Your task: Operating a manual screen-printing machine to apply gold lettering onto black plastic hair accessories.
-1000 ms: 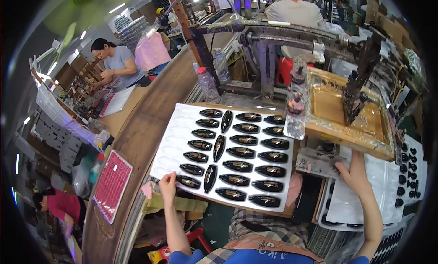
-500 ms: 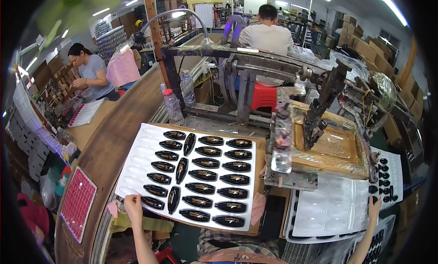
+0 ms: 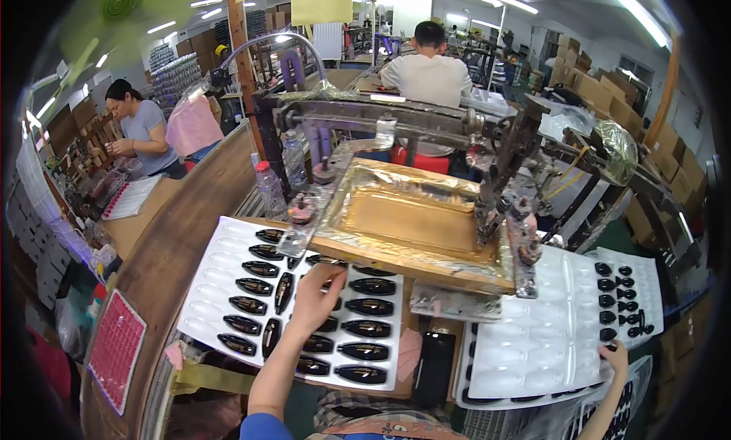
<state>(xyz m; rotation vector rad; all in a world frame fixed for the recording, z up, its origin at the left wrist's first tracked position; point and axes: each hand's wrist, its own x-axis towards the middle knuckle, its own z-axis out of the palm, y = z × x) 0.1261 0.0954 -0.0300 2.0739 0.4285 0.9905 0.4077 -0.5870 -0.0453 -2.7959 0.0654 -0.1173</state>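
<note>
A white moulded tray lies in front of me, with rows of glossy black elongated shells bearing gold print. My left hand reaches over the middle of it, fingers curled at the near edge of a wooden-framed printing screen. What its fingertips hold is hidden. The screen hangs over the tray's far right part and covers some shells. On the right, my right hand pinches a small black rounded piece at the near end of a row on another white tray.
Stacked white trays lie right of centre, beside a black phone-like slab. A pink tray rests on the wooden bench at left. Bottles stand behind the shell tray. Two people sit or work farther off.
The screen has slid left from beside the shell tray to over its far part. My left hand has moved from the tray's left corner to its middle. My right hand stays by the small black pieces.
</note>
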